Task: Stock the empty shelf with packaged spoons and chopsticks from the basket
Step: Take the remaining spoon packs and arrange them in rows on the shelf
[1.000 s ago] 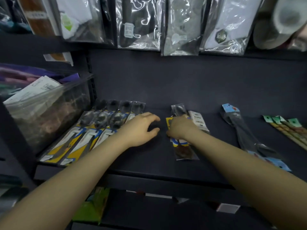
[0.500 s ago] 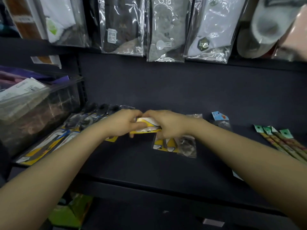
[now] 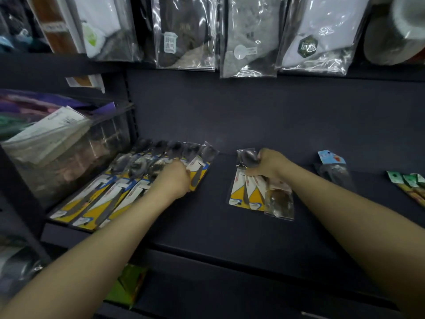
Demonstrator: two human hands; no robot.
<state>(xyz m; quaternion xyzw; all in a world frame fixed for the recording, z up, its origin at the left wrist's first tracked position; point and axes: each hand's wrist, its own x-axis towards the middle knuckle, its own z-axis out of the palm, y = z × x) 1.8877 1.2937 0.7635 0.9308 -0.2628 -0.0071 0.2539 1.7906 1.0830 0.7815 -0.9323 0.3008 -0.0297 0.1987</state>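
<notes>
While left hand (image 3: 176, 180) holds spoon pack (image 3: 199, 168) | right hand (image 3: 266, 165) grips spoon stack (image 3: 247, 192) | bin (image 3: 57, 157) beside row.

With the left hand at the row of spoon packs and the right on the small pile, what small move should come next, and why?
Probably the left hand lets go of the spoon pack it is laying at the right end of the row; the pack already lies on the shelf beside the others. The right hand already grips the middle pile, ready to pass another.
</notes>
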